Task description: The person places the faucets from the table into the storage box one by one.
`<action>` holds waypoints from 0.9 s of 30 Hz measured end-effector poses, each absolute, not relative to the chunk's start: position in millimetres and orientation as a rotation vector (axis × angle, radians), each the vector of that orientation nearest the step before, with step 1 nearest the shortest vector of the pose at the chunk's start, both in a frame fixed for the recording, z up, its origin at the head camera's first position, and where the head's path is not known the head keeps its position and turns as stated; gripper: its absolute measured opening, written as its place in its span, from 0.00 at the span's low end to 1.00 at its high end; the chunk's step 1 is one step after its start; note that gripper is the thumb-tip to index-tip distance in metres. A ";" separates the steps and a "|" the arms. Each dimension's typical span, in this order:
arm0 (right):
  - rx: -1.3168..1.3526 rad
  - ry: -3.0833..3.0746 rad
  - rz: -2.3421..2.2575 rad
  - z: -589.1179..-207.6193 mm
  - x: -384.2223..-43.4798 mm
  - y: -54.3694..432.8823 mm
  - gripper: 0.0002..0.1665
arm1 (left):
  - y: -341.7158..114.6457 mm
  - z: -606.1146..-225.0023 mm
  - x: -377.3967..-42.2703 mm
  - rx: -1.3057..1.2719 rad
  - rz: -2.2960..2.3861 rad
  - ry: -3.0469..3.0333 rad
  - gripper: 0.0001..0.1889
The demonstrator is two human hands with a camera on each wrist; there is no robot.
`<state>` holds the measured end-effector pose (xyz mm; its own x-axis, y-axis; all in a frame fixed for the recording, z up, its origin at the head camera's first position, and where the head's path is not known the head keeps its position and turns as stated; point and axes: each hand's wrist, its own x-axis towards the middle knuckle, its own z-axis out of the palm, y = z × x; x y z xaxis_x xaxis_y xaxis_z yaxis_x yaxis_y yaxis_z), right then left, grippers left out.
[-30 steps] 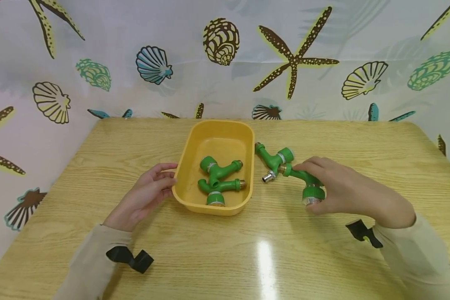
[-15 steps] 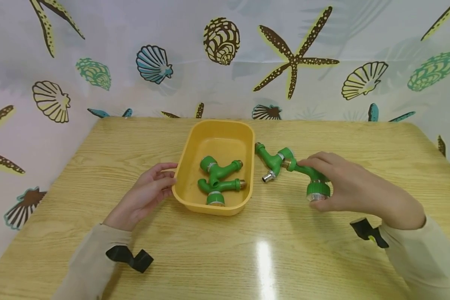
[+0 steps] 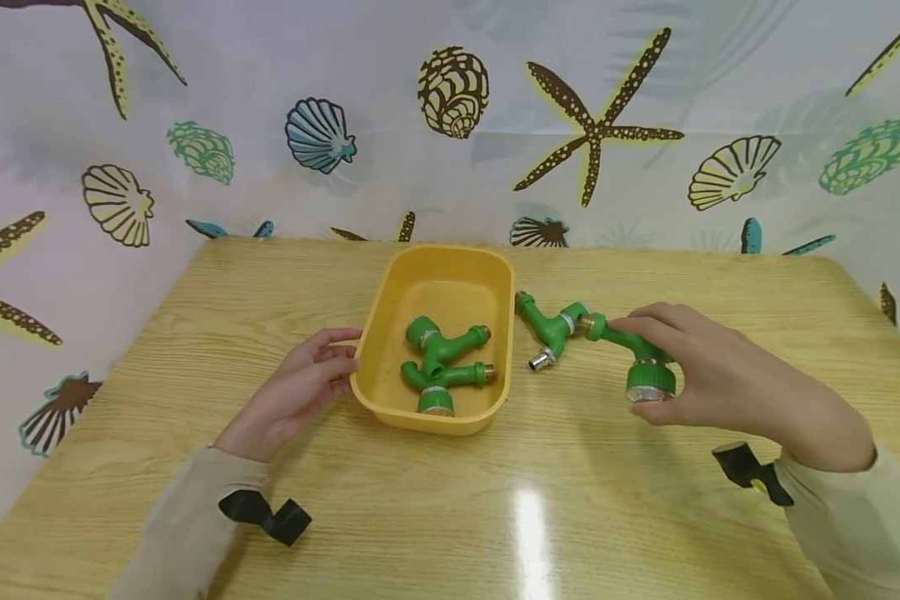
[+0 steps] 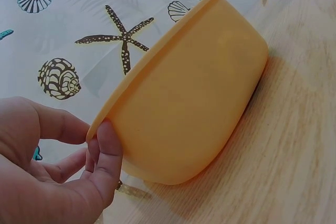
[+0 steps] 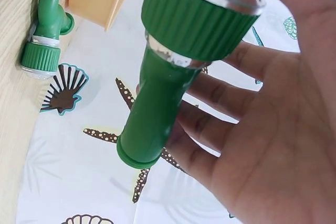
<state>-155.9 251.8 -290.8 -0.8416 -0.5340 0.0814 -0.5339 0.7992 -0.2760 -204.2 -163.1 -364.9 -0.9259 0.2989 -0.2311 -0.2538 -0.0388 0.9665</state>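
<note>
Rounded rectangular plastic tub (image 3: 431, 424): solid yellow-orange. Branched, ribbed-cap taps (image 3: 651, 380): green, with silver collars (image 5: 164, 51) and brass-coloured threads (image 3: 586, 325). Wooden-looking worktop (image 3: 420, 517): pale tan, grained. White sheet backdrop (image 3: 397, 179): brown-and-yellow starfish (image 3: 596, 132), teal and blue shells (image 3: 317, 135). Fabric sleeves (image 3: 195, 512): plain beige.

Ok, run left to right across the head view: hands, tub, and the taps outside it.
Left hand, yellow tub, loose green tap, held green tap, right hand.

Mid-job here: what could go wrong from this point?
The held tap might slip, held aloft in the right grip. Carried toward the yellow tub, it could knock the loose tap lying between. The left grip touches the yellow tub only at one side, so a bump might shift it.
</note>
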 end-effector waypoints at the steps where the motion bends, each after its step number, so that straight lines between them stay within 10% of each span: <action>1: -0.882 2.981 -0.456 -290.8 -156.0 252.2 0.44 | -163.1 -364.9 -204.1 0.049 2.025 1.870 0.24; 27: -0.860 3.020 -0.422 -289.3 -157.3 258.9 0.45 | -166.1 -367.4 -205.0 0.068 2.028 1.855 0.24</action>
<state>-157.3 258.9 -289.3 -0.8522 -0.5139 0.0980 -0.5211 0.8171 -0.2464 -205.0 -166.1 -367.4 -0.9228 0.3143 -0.2228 -0.2500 -0.0483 0.9670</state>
